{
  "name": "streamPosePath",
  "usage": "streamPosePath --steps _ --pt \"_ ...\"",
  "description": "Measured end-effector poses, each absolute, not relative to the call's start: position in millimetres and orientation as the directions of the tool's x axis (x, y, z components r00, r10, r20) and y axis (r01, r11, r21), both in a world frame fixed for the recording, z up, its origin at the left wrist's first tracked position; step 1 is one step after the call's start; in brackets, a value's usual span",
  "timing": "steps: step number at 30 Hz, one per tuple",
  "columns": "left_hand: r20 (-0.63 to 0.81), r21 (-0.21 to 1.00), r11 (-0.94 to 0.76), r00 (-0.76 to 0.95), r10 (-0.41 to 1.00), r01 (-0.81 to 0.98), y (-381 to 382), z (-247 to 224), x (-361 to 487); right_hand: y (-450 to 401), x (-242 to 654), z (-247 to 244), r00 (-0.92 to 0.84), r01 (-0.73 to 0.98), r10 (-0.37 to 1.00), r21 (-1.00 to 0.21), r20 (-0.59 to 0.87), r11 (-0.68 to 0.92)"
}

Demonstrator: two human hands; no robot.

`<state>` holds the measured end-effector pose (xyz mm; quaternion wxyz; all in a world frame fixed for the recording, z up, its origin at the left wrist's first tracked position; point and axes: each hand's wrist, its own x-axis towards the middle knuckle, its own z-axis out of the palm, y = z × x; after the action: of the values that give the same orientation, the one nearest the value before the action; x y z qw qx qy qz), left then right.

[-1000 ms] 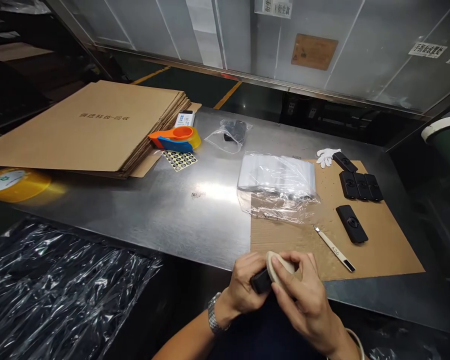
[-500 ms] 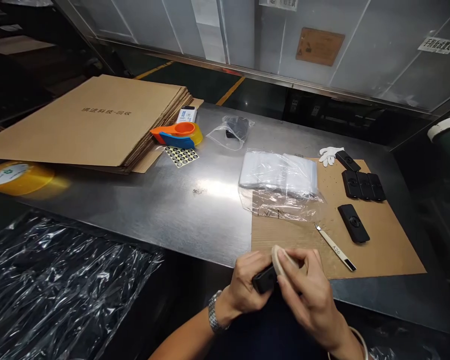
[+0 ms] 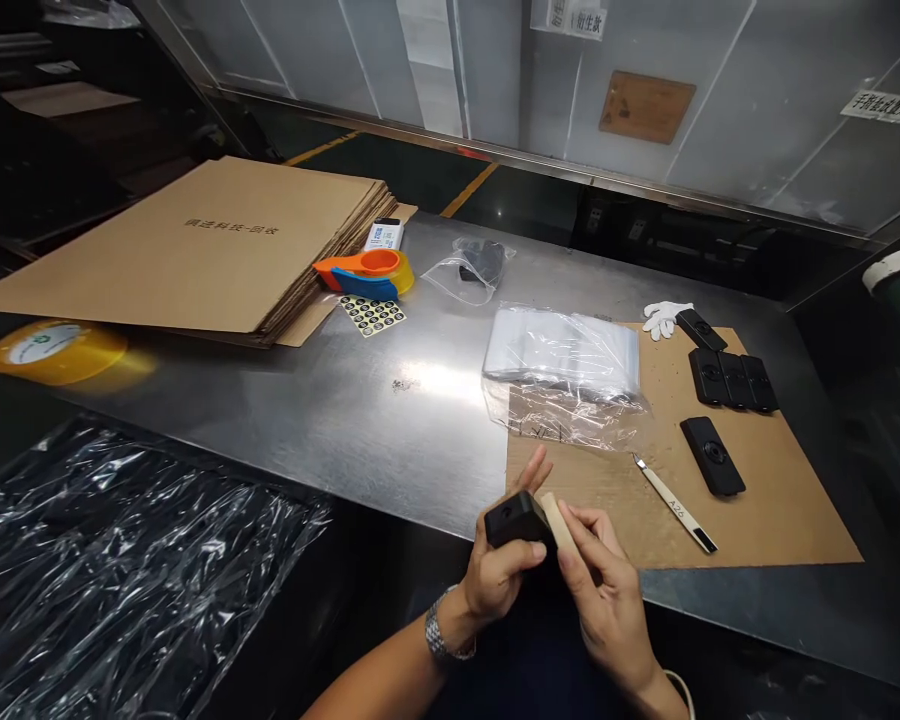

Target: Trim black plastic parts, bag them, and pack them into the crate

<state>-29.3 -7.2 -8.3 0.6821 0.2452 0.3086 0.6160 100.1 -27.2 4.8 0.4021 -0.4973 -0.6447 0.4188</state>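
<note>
Head view: the left hand grips a black case, thumb pressed to its near edge and some fingers stretched out beyond it. The right hand is closed on a pale pad, pinched between thumb and fingers at the right end of the case; contact between pad and case cannot be confirmed. Both items are held up at the near edge of the metal table. Past the hands, a knife marked A26 lies on a cardboard sheet. Beyond it is a single black unit, with a clear packet of bags to the left. Farther back stand three black units side by side, then another unit touching a white glove. To the far left, an orange and blue tape dispenser sits beside stacked cardboard.
</note>
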Motion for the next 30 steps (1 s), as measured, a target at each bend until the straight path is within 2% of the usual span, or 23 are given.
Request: streamPosePath --steps 3,6,8,12,15,18,20,22,24,25,27,30 --pt "-0.245 0.507 0.253 0.143 0.959 -0.824 -1 -11 -36 -36 109 -7 -0.217 0.331 0.976 -0.940 0.007 0.080" --pt "-0.401 0.364 0.410 0.256 0.880 -0.836 6 -10 -45 -40 123 -15 -0.249 0.333 0.967 -0.943 -0.055 0.032" --pt "-0.458 0.300 0.486 0.323 0.828 -0.821 10 -9 -50 -39 131 -15 -0.213 0.352 0.976 -0.935 -0.037 0.042" --pt "-0.449 0.261 0.587 0.441 0.777 -0.767 8 -11 -45 -26 133 -3 -0.155 0.418 0.979 -0.889 0.131 0.185" --pt "-0.426 0.231 0.640 0.515 0.744 -0.733 3 -13 -34 -15 118 5 -0.245 0.450 0.936 -0.826 0.252 0.340" --pt "-0.484 0.194 0.655 0.510 0.711 -0.730 -2 -12 -28 -12 102 8 -0.405 0.478 0.839 -0.698 0.363 0.533" --pt "-0.548 0.263 0.632 0.427 0.720 -0.729 -4 -13 -28 -11 97 8 -0.513 0.472 0.762 -0.612 0.395 0.634" --pt "-0.570 0.472 0.570 0.261 0.779 -0.672 -8 -14 -29 -9 97 9 -0.528 0.499 0.741 -0.554 0.415 0.666" --pt "-0.498 0.703 0.466 0.095 0.862 -0.538 -10 -17 -29 -6 99 12 -0.460 0.582 0.774 -0.511 0.434 0.633" --pt "-0.445 0.781 0.410 0.041 0.894 -0.470 -11 -18 -30 -6 100 14 -0.417 0.627 0.795 -0.494 0.440 0.603" --pt "-0.383 0.846 0.351 0.000 0.924 -0.400 -10 -19 -31 -7 99 18 -0.394 0.668 0.815 -0.476 0.425 0.572" --pt "-0.474 0.763 0.436 0.046 0.879 -0.477 -6 -16 -33 -16 95 24 -0.524 0.601 0.779 -0.498 0.345 0.625"
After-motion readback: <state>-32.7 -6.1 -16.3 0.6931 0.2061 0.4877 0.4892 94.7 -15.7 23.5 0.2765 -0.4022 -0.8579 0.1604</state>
